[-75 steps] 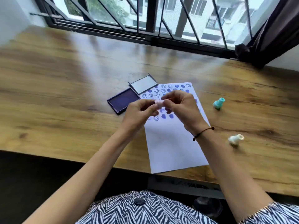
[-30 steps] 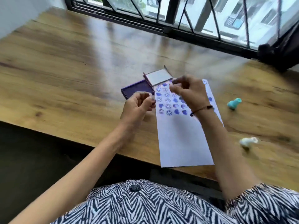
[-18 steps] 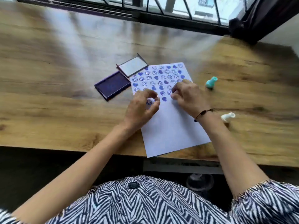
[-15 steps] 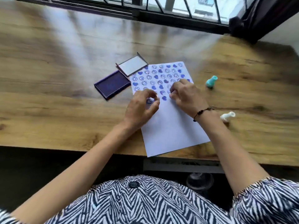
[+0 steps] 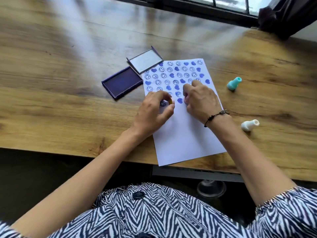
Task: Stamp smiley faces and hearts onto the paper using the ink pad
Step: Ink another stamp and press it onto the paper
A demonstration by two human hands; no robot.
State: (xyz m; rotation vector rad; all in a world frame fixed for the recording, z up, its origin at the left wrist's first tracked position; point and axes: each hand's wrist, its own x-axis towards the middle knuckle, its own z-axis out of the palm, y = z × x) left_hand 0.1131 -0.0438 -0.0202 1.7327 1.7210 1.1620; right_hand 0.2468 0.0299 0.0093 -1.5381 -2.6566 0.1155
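Observation:
A white paper point(image 5: 187, 134) lies on the wooden table point(image 5: 68, 109), its upper half filled with blue smiley faces and hearts. The open ink pad point(image 5: 122, 83) sits at the sheet's upper left, with its lid point(image 5: 145, 61) lying beside it. My left hand point(image 5: 152, 114) rests on the paper's left edge, fingers curled around a small yellow-rimmed stamp point(image 5: 170, 101); a smiley print shows inside the curl. My right hand point(image 5: 201, 100) is pressed down on the sheet, pinching a small pink stamp point(image 5: 185, 99) next to a heart print. Most of both stamps is hidden by fingers.
A teal stamp point(image 5: 234, 84) and a white stamp point(image 5: 249, 125) lie on the table right of the paper. The table's near edge runs just below the sheet's bottom corner. A window frame point(image 5: 205, 4) and a dark curtain point(image 5: 288, 16) stand at the far side.
Both hands have come down from mid-air onto the paper, the left at its left edge and the right near the lowest stamped row. The view has tilted downward.

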